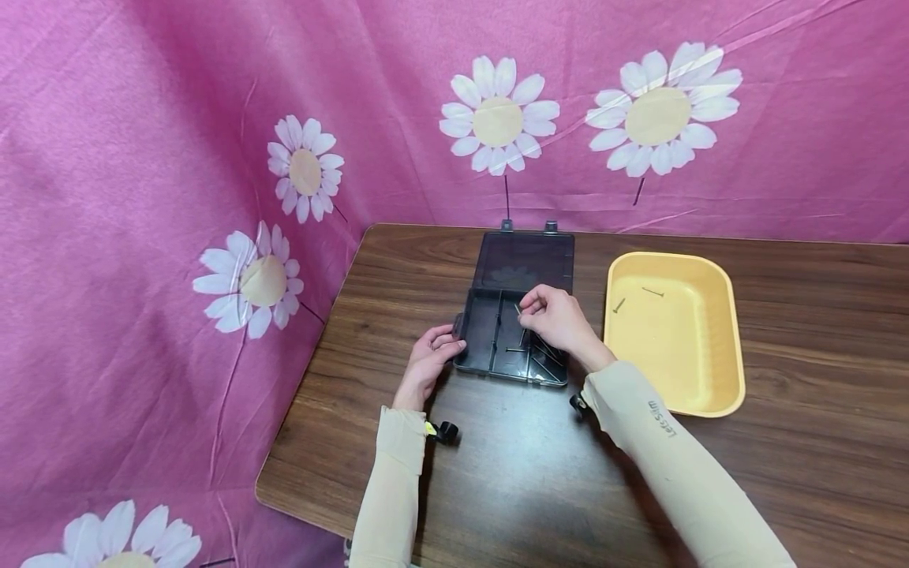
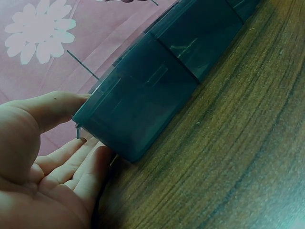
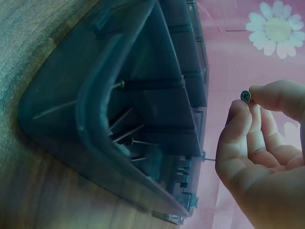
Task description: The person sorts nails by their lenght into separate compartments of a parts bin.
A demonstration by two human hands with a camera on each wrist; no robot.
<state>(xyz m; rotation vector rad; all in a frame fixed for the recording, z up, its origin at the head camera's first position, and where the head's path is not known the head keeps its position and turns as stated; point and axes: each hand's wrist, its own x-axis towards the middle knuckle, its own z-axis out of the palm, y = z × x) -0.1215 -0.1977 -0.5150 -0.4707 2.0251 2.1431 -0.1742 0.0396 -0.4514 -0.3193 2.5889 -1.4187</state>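
Observation:
A dark, see-through plastic organizer box lies with its lid swung back behind it. My left hand holds its left side, thumb at the top rim and fingers lower against the wall, as the left wrist view shows. Over the right-hand compartments, my right hand pinches a screw between thumb and index finger. Its cross-slotted head faces the right wrist camera. Beneath that hand, several loose screws lie in the near right part of the box, partly hidden by the hand in the head view.
To the right of the box stands a yellow plastic tub with two screws on its bottom. Both rest on a brown wood-grain table. A pink cloth with daisies hangs behind the table and along its left side.

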